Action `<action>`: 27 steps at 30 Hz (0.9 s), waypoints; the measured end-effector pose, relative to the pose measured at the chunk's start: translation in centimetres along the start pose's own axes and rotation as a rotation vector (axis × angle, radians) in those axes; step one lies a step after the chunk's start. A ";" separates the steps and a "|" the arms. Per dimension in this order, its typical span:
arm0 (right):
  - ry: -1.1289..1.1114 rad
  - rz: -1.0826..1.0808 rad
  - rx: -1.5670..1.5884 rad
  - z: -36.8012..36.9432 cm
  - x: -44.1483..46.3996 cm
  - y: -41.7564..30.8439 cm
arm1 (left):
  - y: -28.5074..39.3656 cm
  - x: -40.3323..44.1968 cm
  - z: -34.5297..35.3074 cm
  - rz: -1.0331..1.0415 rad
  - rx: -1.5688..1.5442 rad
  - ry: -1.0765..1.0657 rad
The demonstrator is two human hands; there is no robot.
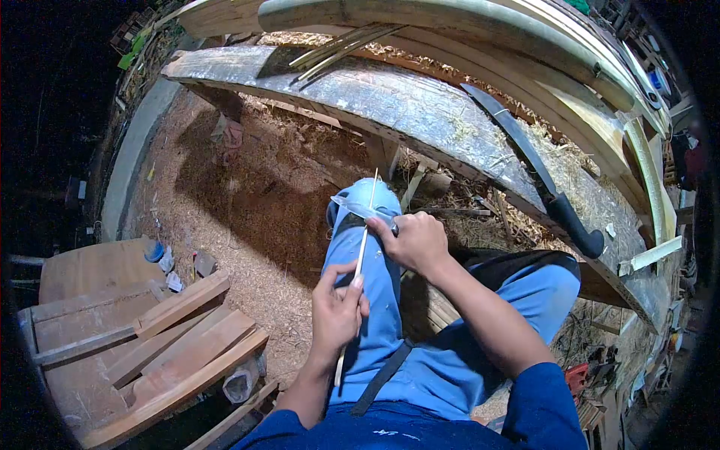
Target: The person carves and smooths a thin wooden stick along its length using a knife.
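Note:
Pinched in my left hand is a thin pale bamboo stick, which slants up across my blue-trousered knee. Its lower end passes down along my left wrist. My right hand is closed around a small knife, whose handle is mostly hidden in the fingers. The blade points left and crosses the stick over the knee, with my right thumb close to the stick. Beyond the knee, a machete with a black handle lies on a worn wooden bench.
Several thin strips rest on the bench's far left part. A thick bamboo pole and boards lie behind it. Stacked wood pieces are at lower left. Shavings cover the ground. A split bamboo piece lies at right.

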State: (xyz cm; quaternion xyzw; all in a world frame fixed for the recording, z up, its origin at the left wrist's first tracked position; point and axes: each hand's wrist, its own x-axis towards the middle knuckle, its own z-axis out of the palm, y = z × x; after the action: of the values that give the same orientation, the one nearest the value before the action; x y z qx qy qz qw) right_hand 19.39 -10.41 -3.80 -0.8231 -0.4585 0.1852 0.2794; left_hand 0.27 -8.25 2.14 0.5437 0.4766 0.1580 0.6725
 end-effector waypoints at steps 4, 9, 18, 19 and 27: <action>0.005 0.029 0.011 0.4 0.1 0.4 | -0.1 -2.9 -1.3 -0.086 -0.006 0.012; -0.057 0.030 0.029 -0.1 -0.1 -0.6 | 0.4 -0.5 0.0 0.025 0.009 0.133; -0.042 0.055 0.057 -0.4 -0.3 -0.2 | 0.3 2.2 0.4 0.076 -0.002 0.083; -0.041 0.084 0.064 -0.4 -0.2 -0.2 | 0.2 1.5 0.1 0.063 -0.004 0.074; -0.093 0.106 0.052 -0.6 0.4 -0.2 | -0.8 -4.1 -4.1 -0.039 -0.002 0.052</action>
State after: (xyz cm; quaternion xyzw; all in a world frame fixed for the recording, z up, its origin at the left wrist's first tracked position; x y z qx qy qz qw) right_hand 19.83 -10.17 -3.23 -0.8291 -0.4217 0.2496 0.2691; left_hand -5.30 -9.15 3.57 0.5293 0.5044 0.1593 0.6634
